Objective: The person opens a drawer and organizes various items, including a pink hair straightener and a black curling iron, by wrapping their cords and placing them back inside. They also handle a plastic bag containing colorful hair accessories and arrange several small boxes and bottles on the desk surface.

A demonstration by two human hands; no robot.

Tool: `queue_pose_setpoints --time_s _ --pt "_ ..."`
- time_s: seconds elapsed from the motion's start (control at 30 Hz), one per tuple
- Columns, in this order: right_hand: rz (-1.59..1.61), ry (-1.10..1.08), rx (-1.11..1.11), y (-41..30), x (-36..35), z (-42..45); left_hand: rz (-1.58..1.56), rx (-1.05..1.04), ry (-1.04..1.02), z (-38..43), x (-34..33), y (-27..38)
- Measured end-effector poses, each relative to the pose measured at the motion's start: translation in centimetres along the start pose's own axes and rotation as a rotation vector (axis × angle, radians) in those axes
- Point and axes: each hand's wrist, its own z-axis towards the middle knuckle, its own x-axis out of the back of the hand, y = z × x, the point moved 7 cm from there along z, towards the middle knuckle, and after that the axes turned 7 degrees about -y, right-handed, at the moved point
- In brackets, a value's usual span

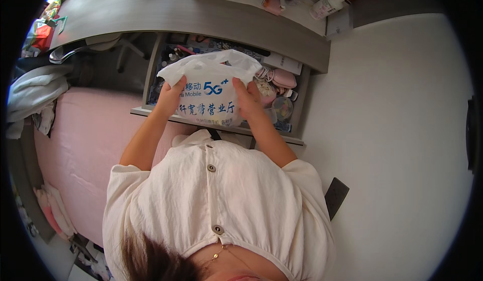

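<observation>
A white plastic bag [211, 69] with blue printing hangs between my hands, over an open drawer [149, 73]. My left hand [173, 94] grips the bag's left side, and my right hand [247, 96] grips its right side, thumbs on the near face. Whatever the bag contains is mostly hidden. Beyond and beside it the drawer holds small bottles [172, 57], a pink case [283, 78], a coiled white cable [265, 74], a white box [283, 63] and a round clear container [282, 108]. The bag covers the drawer's middle.
Above the drawer runs a grey wood desk top [151, 11], with a shelf unit holding a white bottle [327, 6] at the right. A pink-covered bed [94, 130] lies to the left, near a grey cloth [36, 88]. A white wall [385, 130] bounds the right side.
</observation>
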Motion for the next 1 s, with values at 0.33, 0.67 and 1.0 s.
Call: queue_pose_setpoints --time_s 0.33,0.67,1.0 --pt "0.085 0.017 -0.084 3.1 -2.7 -0.8 1.336 -1.005 0.206 -8.3 -3.6 10.1" --pt "0.233 -0.162 -0.585 3.9 -6.6 -2.9 1.363 -0.031 -0.765 -5.8 -7.8 4.5" --pt "-0.912 -0.413 0.031 -2.5 -4.9 -5.7 1.170 0.557 -0.632 -6.4 -1.3 0.0"
